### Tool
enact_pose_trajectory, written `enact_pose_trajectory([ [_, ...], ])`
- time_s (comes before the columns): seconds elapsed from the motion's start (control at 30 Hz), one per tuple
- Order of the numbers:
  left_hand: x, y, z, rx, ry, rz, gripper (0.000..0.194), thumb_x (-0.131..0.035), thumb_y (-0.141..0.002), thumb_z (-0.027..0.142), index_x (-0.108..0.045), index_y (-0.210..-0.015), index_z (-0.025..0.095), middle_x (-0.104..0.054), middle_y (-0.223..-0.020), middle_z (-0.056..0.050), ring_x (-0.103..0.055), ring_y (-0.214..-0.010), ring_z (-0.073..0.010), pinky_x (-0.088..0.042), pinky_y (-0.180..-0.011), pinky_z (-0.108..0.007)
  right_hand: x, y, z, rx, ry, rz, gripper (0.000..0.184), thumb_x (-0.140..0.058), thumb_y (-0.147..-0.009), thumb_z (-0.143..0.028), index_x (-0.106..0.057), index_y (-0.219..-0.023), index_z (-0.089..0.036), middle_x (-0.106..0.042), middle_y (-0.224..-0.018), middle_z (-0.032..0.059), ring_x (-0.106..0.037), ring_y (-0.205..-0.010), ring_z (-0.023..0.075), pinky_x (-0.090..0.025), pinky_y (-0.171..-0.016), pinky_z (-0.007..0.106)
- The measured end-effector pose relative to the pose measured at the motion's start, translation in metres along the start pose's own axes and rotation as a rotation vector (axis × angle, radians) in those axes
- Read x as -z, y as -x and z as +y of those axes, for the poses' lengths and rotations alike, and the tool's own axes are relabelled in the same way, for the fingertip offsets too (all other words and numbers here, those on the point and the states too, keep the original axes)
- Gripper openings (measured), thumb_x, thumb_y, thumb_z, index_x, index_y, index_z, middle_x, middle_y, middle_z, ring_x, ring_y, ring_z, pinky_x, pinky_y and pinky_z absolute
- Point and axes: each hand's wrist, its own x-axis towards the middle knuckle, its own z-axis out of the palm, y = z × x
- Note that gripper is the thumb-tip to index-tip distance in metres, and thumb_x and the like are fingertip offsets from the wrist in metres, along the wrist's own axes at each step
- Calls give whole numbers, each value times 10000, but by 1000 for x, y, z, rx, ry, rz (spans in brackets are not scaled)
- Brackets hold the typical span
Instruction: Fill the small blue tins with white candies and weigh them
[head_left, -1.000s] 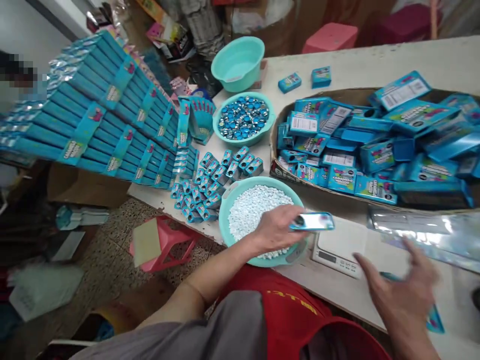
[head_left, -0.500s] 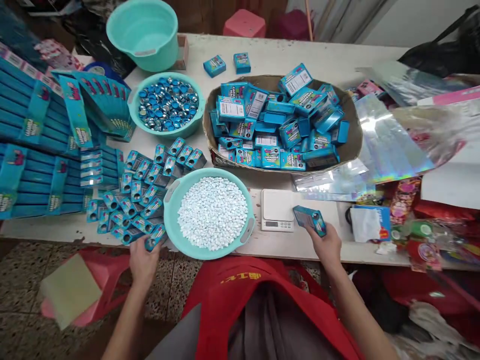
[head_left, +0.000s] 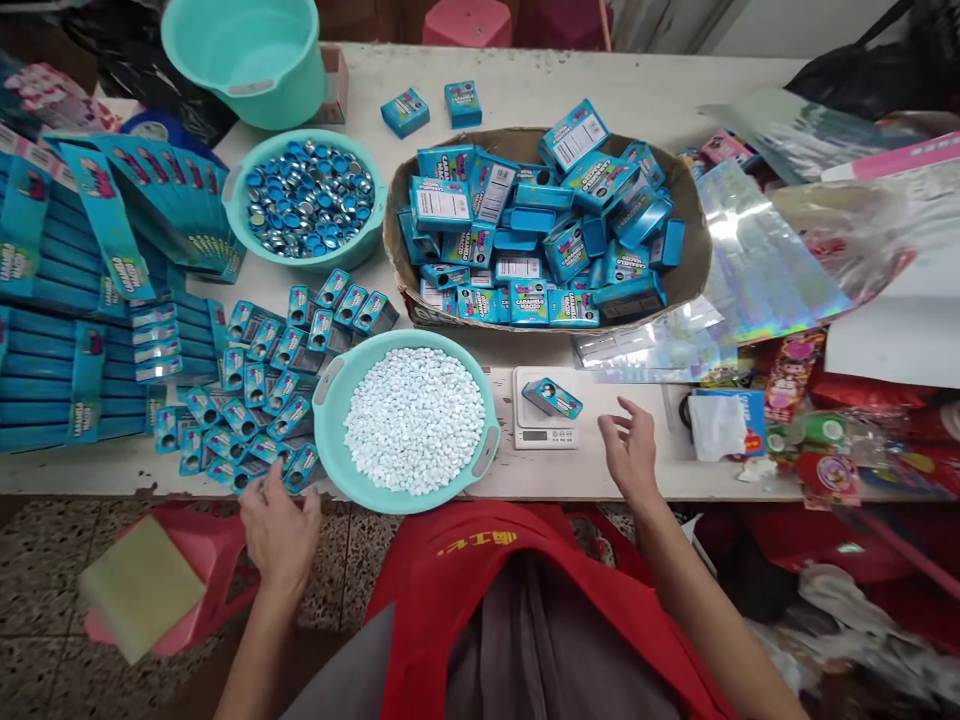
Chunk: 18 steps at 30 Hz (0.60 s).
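A small blue candy tin (head_left: 552, 397) lies tilted across the platform of a white digital scale (head_left: 545, 440). Just right of the scale, my right hand (head_left: 630, 447) is open, fingers apart, holding nothing. My left hand (head_left: 280, 527) is at the table's front edge with its fingers spread and nothing gripped. It is beside a cluster of standing tins (head_left: 262, 385) with round holes in their tops; whether a fingertip touches one I cannot tell. Between my hands sits a turquoise basin (head_left: 330, 455) full of small white candies (head_left: 415, 420).
Another turquoise basin (head_left: 360, 245) holds blue and silver caps. Closed blue tins fill a cut-down cardboard box (head_left: 405, 305). Display cartons (head_left: 45, 370) crowd the left; shiny film sheets (head_left: 772, 265) and packaging lie at the right. A pink stool (head_left: 195, 570) stands below the table's edge.
My right hand has put its tin on the scale and drawn back, opening. My left hand has let go of the tin it touched and spread its fingers. The view has shifted slightly.
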Motion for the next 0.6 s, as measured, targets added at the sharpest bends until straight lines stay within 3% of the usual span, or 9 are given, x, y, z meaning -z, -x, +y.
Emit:
enact_pose_trajectory([
  [0.1, 6, -13, 27, -109, 137, 116, 529, -495, -849, 378, -488, -1317, 132, -485, -1217, -178, -464, -1180, -317, -400, -994, -453, 12, 2, 20, -76, 14, 66, 507, -428, -842, -590, -540, -1140, -196, -524, -1163, 131, -589, -881, 211, -504, -774, 422],
  [0.17, 4, -21, 48, -195, 235, 109, 445, -476, -865, 381, -555, -1233, 144, -537, -1152, -148, -503, -1135, -274, -405, -995, -405, 13, 4, 29, -108, 23, 68, 508, -437, -832, -597, -565, -1100, -184, -545, -1134, 135, -590, -871, 215, -501, -782, 431],
  [0.37, -18, -29, 98, -386, 420, -54, 294, -456, -875, 350, -629, -1035, 174, -621, -1038, -106, -565, -1036, -234, -416, -951, -354, 8, 11, 36, -162, -4, 22, 497, -505, -775, -582, -591, -1040, -170, -590, -1094, 148, -605, -870, 233, -514, -721, 414],
  [0.6, -30, -27, 123, -396, 493, -213, 258, -460, -863, 344, -642, -981, 206, -651, -998, -91, -592, -989, -233, -426, -887, -325, 4, 9, 41, -207, -119, -10, 458, -599, -725, -526, -587, -1024, -181, -586, -1090, 134, -616, -917, 248, -535, -734, 440],
])
